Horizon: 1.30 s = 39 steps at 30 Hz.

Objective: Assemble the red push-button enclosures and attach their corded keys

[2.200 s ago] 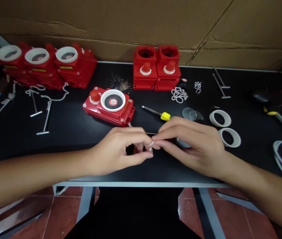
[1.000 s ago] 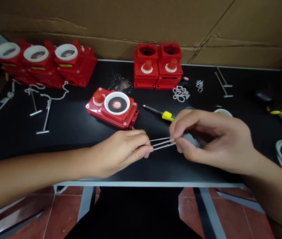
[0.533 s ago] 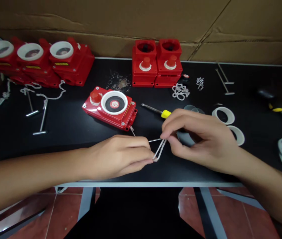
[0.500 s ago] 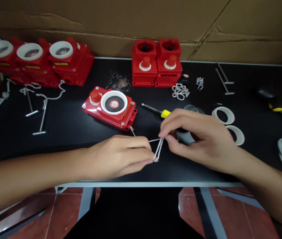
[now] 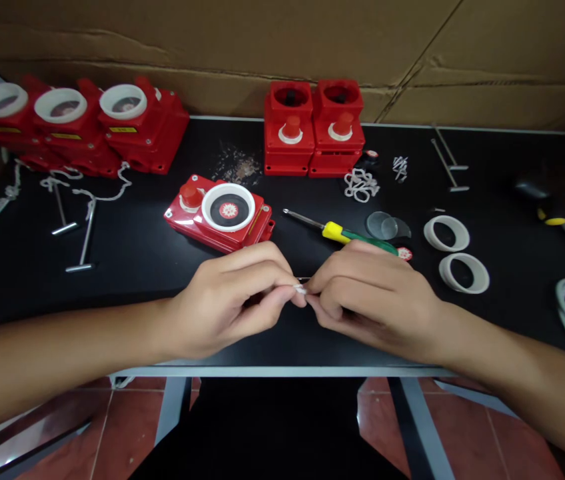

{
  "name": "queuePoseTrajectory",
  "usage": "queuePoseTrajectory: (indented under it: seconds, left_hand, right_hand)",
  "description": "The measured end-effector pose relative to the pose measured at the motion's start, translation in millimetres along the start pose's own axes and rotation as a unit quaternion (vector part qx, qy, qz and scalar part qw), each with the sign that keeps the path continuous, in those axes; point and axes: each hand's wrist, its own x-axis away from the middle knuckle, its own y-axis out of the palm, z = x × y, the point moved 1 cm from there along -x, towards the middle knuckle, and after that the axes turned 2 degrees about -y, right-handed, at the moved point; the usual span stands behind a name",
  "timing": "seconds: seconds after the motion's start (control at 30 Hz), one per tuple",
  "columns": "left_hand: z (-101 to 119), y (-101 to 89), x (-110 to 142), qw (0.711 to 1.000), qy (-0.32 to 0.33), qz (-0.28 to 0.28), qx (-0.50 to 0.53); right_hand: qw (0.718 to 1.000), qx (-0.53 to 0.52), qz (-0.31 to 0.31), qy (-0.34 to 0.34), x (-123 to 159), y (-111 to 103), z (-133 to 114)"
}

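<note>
The left hand (image 5: 232, 293) pinches a short bit of white cord (image 5: 299, 289) between thumb and forefinger, and the right hand (image 5: 377, 287), fingers curled, pinches it too, so the cord sits between their nearly touching fingertips, over the black table (image 5: 282, 347). A sliver of metal rod (image 5: 303, 279) shows just behind it. Just beyond the left hand lies a red box (image 5: 202, 223); just beyond the right, a screwdriver (image 5: 333, 232) and a small round badge (image 5: 404, 254). Past these are clear discs (image 5: 382, 225), with two white rings (image 5: 467, 273) to the right hand's right. Farther out from that hand is a heap of white loops (image 5: 361, 185), then two upright red boxes (image 5: 290, 153), three more (image 5: 155, 143) well beyond the left hand, and cardboard (image 5: 282, 40) behind everything
</note>
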Motion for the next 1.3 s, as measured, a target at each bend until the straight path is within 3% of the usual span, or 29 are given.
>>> queuePoseTrajectory:
  seconds: [0.17,0.37,0.57,0.67,0.77,0.87,1.13,1.3]
  left_hand:
    - [-3.2,-1.8,0.2,0.999,-0.004,-0.020,0.042]
    - [-5.2,1.3,-0.4,0.998,-0.050,0.021,0.037]
    - [-4.6,5.3,0.7,0.999,-0.038,-0.018,-0.020]
    - [-3.4,4.1,0.9,0.999,-0.041,-0.036,0.002]
    - [-3.8,3.0,-0.2,0.997,-0.046,-0.049,0.036]
    - [-5.2,3.1,-1.9,0.996,-0.060,-0.045,0.057]
    - [-5.0,3.5,-4.8,0.989,-0.106,-0.072,0.080]
    - [-7.0,2.5,-5.9,0.991,-0.089,-0.069,0.066]
  right_hand:
    - [0.999,0.017,0.001,-0.032,-1.2,1.8,-1.5]
    - [0.999,0.037,0.026,-0.010,-6.2,-6.5,-6.7]
    - [0.996,0.070,0.042,-0.042,3.0,-3.0,-11.5]
    - [0.994,0.061,0.077,-0.053,6.8,0.2,-9.3]
    - [0.996,0.058,0.050,-0.053,3.0,-4.5,-8.4]
    - [0.998,0.050,0.004,-0.035,-3.4,-12.1,-9.9]
    - [1.000,0.011,0.019,0.003,-9.1,-14.0,-7.8]
    - [0.999,-0.015,0.026,0.035,-10.0,-11.5,-7.5]
